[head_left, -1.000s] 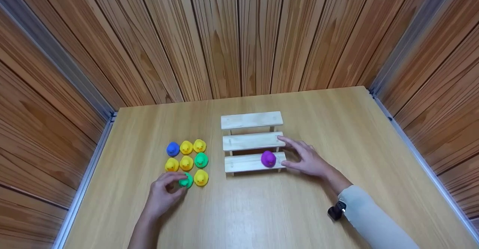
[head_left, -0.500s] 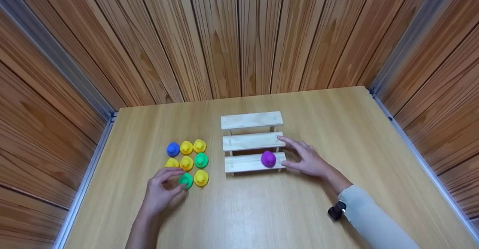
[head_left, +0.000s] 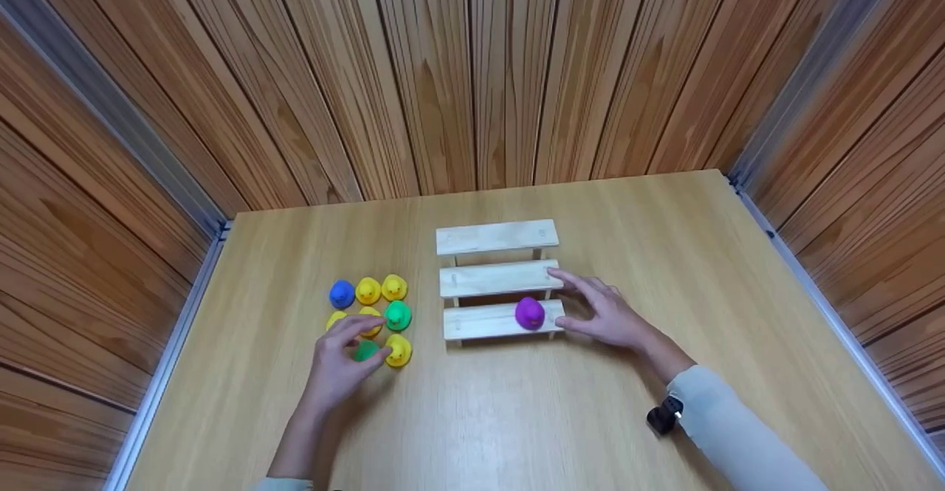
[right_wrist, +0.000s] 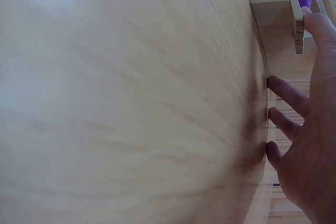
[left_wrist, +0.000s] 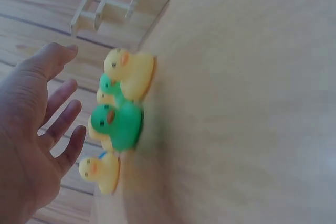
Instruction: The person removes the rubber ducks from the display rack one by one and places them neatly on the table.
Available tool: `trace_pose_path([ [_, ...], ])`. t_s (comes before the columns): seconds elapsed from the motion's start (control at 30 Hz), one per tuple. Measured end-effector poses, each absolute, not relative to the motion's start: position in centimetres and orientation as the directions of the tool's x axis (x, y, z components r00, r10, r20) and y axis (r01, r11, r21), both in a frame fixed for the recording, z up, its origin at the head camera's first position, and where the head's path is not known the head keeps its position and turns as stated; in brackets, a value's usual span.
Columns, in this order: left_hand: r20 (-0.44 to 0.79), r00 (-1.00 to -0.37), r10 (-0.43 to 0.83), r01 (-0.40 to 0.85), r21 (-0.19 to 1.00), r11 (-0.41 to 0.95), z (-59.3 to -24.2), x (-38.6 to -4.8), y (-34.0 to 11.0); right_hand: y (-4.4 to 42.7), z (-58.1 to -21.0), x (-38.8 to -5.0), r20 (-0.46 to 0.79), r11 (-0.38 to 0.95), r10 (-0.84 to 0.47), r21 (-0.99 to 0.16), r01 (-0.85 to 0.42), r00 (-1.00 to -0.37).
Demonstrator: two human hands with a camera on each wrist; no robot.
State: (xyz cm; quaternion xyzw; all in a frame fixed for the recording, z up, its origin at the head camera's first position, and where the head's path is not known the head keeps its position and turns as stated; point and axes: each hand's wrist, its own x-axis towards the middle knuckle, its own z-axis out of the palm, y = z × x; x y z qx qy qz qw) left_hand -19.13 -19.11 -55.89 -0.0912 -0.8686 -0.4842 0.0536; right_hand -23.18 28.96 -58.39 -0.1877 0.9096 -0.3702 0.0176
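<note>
My left hand (head_left: 339, 362) hovers over the front of the duck group, thumb and fingers apart. Below it, the front green rubber duck (left_wrist: 119, 124) is partly hidden in the head view. The thumb tip is near the front yellow rubber duck (head_left: 399, 351); the left wrist view shows a gap between hand and ducks. My right hand (head_left: 609, 315) rests at the right end of a three-step wooden stand (head_left: 472, 321), thumb against the bottom step, index finger at the middle one, other fingertips low by the table. A purple rubber duck (head_left: 529, 314) sits on the bottom step.
Behind the left hand stand a blue duck (head_left: 342, 294), another green duck (head_left: 398, 315) and several yellow ducks (head_left: 394, 287). Wood-patterned walls (head_left: 443, 70) enclose the table (head_left: 627, 232) at the back and sides. A black device (head_left: 664, 416) is on the right wrist.
My left hand has drawn back slightly, then moved right and up over the front green duck toward the front yellow one. The right hand, stand and purple duck have stayed put.
</note>
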Motion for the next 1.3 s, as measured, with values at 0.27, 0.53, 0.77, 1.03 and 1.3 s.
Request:
trace_pose_path([
  [0.27,0.183,-0.974,0.135,0.226,0.845,0.485,-55.4,-19.7,-16.7,29.0,-58.4,-23.2,0.1,0.659,-0.35,-0.68,-0.321,-0.931],
  [0.53,0.194,-0.966,0.171,0.255,0.832,0.493,-54.8,-20.0,-14.9,29.0,-58.4,-23.2,0.09,0.661,-0.353,-0.681,-0.316,-0.931],
  [0.77,0.171,-0.962,0.214,0.257,0.838,0.481,-54.7,-20.4,-13.2,29.0,-58.4,-23.2,0.098,0.659,-0.351,-0.681,-0.32,-0.931],
  [1.03,0.161,-0.958,0.236,0.258,0.843,0.472,-54.4,-20.9,-11.5,28.9,-58.5,-23.2,0.1,0.656,-0.351,-0.683,-0.321,-0.931],
  [1.3,0.169,-0.941,0.294,0.291,0.847,0.444,-54.1,-21.3,-9.5,28.9,-58.4,-23.1,0.108,0.651,-0.353,-0.685,-0.327,-0.929],
])
